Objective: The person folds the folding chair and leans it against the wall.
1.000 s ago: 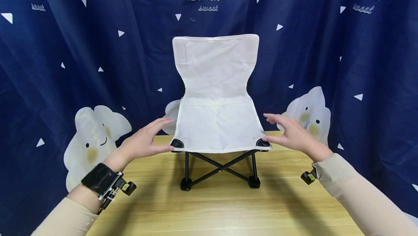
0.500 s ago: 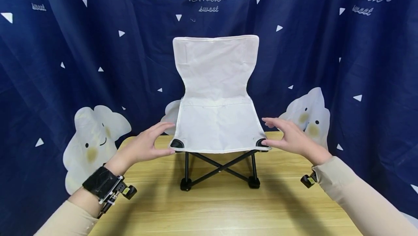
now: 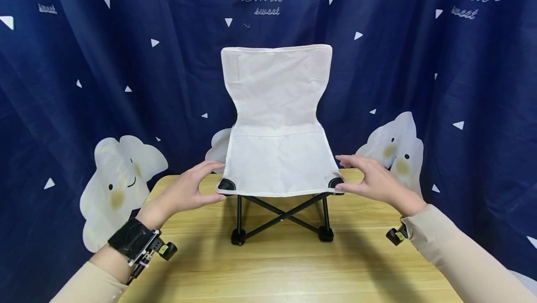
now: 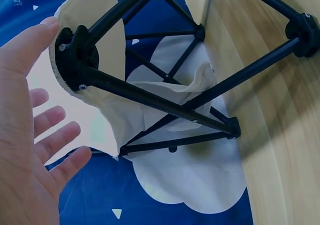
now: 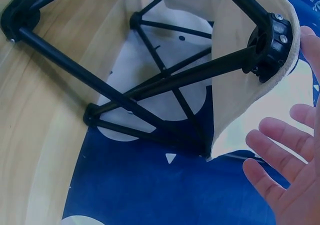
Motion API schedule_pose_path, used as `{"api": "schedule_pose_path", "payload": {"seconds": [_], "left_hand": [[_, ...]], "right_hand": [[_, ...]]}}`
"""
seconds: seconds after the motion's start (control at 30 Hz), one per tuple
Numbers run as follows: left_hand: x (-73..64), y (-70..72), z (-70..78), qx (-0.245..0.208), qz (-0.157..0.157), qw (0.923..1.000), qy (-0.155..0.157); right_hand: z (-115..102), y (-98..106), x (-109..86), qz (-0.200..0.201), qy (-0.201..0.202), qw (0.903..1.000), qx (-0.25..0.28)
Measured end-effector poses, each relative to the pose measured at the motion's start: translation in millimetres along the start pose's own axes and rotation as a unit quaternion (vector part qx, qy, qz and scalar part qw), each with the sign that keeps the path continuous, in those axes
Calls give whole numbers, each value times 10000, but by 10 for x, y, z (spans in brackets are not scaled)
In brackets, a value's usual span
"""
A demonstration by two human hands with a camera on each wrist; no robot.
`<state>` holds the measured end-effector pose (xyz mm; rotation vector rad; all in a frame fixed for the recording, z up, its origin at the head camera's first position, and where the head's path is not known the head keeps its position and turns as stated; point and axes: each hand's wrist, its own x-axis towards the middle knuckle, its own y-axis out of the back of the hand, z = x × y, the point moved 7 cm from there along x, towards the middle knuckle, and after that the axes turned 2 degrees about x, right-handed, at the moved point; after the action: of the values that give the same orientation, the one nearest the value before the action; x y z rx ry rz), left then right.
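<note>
A folding chair with a white fabric seat and back stands unfolded and upright, facing me. Its crossed black legs end in black feet, and black corner caps sit at the seat's front corners. Beside the left front corner is my left hand, fingers spread, thumb tip at the corner. My right hand mirrors it on the other side, its thumb tip at the right corner cap. Both wrist views show the palms turned toward the chair with fingers extended, next to the corner joint and its twin.
The chair stands on a wooden table whose back edge meets a dark blue curtain printed with clouds and triangles. A black strap with a camera circles the left wrist; another small camera hangs under the right sleeve.
Both hands have lowered slightly along the seat's front corners and moved a little inward. The chair has stayed where it was.
</note>
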<state>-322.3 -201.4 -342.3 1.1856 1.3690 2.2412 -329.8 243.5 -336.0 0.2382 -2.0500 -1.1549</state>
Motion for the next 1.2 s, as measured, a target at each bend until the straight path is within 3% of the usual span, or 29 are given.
{"api": "schedule_pose_path", "payload": {"seconds": [0.33, 0.83, 1.2], "left_hand": [[-33, -19, 37, -128, 370, 9985, -393], [-65, -76, 55, -110, 537, 9966, -621], [-97, -97, 60, -189, 601, 9961, -624]], "right_hand": [[-43, -11, -58, 58, -143, 9996, -241], [-112, -61, -116, 246, 511, 9983, -102], [-137, -97, -151, 409, 834, 9956, -113]]}}
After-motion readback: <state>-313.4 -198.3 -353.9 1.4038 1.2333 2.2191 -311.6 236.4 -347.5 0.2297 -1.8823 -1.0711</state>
